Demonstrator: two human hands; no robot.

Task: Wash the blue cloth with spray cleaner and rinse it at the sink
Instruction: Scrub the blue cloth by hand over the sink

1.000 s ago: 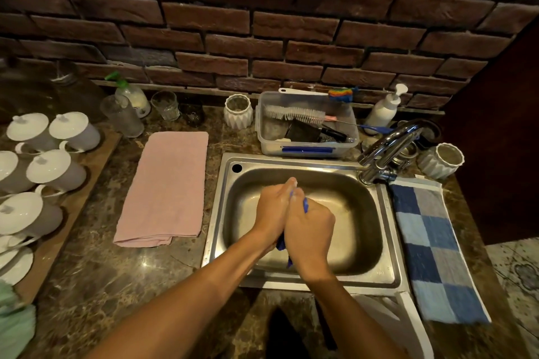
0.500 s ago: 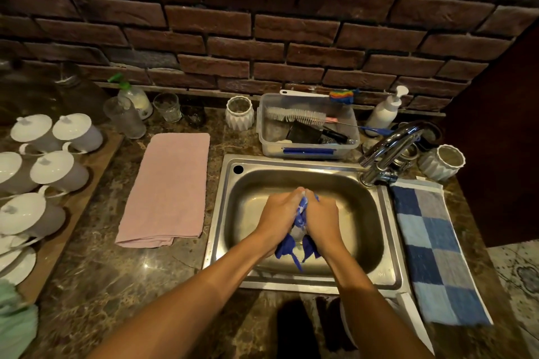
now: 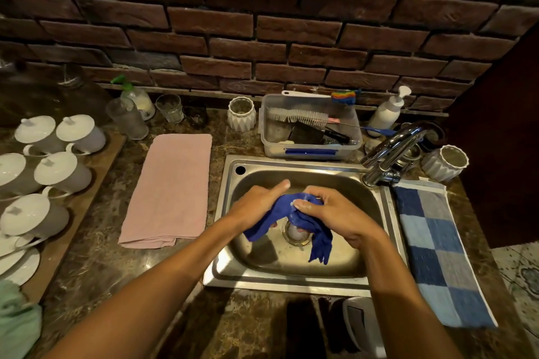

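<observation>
The blue cloth (image 3: 294,214) is bunched and wet-looking, held over the steel sink (image 3: 376,242) above the drain. My left hand (image 3: 256,204) grips its left part, thumb pointing up and right. My right hand (image 3: 335,213) grips the right part, with a tail of cloth hanging down toward the basin floor. The chrome tap (image 3: 390,151) stands at the sink's back right; no water stream shows. A spray bottle (image 3: 137,96) with a green trigger stands at the back left of the counter.
A folded pink towel (image 3: 172,189) lies left of the sink, a blue checked towel (image 3: 437,248) on its right. A clear tub (image 3: 309,128) of brushes sits behind the sink, beside a white pump bottle (image 3: 389,111). White lidded cups (image 3: 58,169) crowd a wooden board far left.
My hands, pressed tight together around the cloth a second ago, have drawn apart. The cloth now stretches between them and more of it hangs free.
</observation>
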